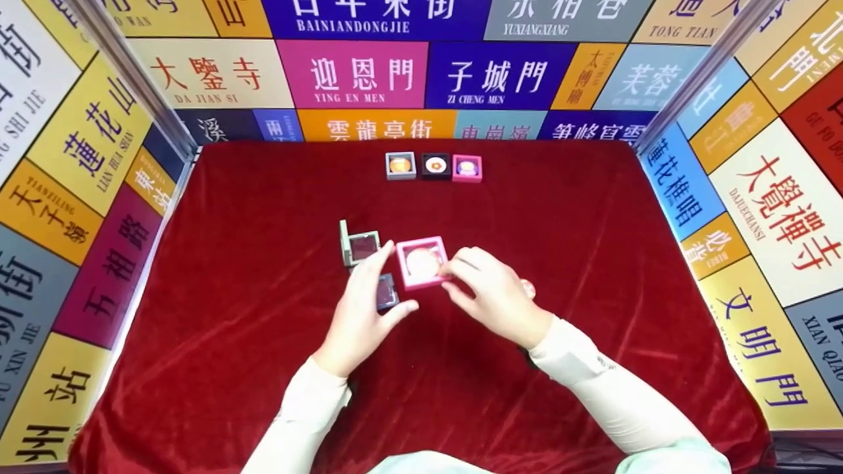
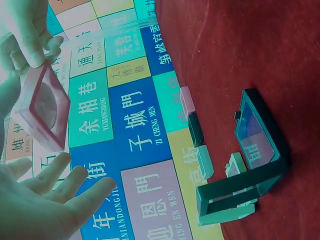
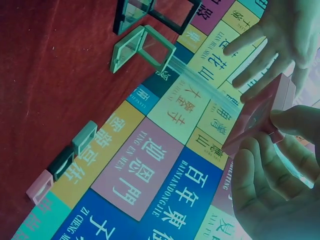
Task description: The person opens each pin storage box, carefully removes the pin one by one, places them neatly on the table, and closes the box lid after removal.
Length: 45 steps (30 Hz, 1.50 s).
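My right hand (image 1: 495, 297) pinches a small pink display box (image 1: 421, 264) at its near right corner and holds it up off the cloth. A pale round item shows inside the pink frame. My left hand (image 1: 361, 308) is just left of the box, fingers spread; the left wrist view shows a gap between them and the box (image 2: 47, 107). Below the left hand stands a dark blue display box (image 1: 387, 291) with its lid raised, partly hidden in the head view. Beyond it a green display box (image 1: 362, 247) also stands with its lid up.
Grey (image 1: 400, 166), black (image 1: 435, 166) and pink (image 1: 467, 168) boxes with round items stand in a row at the back of the red cloth (image 1: 263, 217). A small red-and-white round thing (image 1: 528, 288) shows partly behind the right hand. Printed panels (image 1: 355, 72) wall the sides and back.
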{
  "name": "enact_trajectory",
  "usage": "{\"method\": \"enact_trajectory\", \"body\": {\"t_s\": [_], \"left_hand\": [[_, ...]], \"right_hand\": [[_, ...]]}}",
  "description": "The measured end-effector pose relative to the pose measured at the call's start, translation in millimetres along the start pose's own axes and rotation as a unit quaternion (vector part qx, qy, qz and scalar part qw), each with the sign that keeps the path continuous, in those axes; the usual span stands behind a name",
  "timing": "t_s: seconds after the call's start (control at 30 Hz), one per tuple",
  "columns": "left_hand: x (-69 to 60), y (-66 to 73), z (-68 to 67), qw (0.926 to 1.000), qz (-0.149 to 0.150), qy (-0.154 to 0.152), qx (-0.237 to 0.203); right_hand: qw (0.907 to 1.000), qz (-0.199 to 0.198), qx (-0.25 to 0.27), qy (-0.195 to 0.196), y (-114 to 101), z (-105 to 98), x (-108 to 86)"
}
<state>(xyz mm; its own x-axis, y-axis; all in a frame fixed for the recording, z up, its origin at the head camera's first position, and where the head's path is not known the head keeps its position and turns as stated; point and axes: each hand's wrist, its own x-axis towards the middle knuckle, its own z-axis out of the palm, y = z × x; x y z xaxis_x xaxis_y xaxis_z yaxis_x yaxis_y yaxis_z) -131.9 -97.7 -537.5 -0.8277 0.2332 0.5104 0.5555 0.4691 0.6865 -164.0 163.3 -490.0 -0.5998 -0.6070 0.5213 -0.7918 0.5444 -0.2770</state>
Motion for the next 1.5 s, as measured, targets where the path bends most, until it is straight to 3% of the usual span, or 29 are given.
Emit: {"method": "enact_trajectory", "body": {"t_s": [0.23,0.6,0.73,0.8,0.87,0.93,1.1,1.2,1.4,1.5], "left_hand": [[0.9,-1.2,2.4,0.9997,-0.002,0.025,0.002],[0.0,-0.4,2.6,0.9991,-0.029,0.023,-0.02],[0.5,-1.1,-0.3,0.9974,-0.045,0.028,-0.049],[0.4,-0.9,-1.7,0.9963,-0.052,0.032,-0.06],[0.2,0.7,-2.2,0.9956,-0.055,0.035,-0.066],[0.2,2.9,-1.9,0.9954,-0.054,0.038,-0.07],[1.3,7.2,0.2,0.9947,-0.049,0.035,-0.083],[1.0,8.2,1.7,0.9941,-0.051,0.03,-0.09],[-1.6,12.5,6.5,0.9937,-0.046,0.003,-0.102],[-2.2,13.8,8.0,0.993,-0.049,-0.006,-0.107]], "right_hand": [[1.0,-0.007,0.003,0.007,-5,4,-2.4],[0.9996,-0.023,0.018,-0.005,-14,11,-0.6],[0.9959,0.0,0.088,0.022,-13,14,-2.0],[0.9854,0.037,0.158,0.051,-11,18,-4.5],[0.9612,0.093,0.247,0.081,-9,26,-7.4],[0.9198,0.15,0.347,0.106,-9,35,-10.5],[0.7768,0.251,0.568,0.103,-19,51,-14.8],[0.706,0.279,0.646,0.081,-24,55,-14.4],[0.5915,0.285,0.752,0.059,-34,58,-10.6],[0.5452,0.284,0.786,0.06,-39,59,-9.0]]}}
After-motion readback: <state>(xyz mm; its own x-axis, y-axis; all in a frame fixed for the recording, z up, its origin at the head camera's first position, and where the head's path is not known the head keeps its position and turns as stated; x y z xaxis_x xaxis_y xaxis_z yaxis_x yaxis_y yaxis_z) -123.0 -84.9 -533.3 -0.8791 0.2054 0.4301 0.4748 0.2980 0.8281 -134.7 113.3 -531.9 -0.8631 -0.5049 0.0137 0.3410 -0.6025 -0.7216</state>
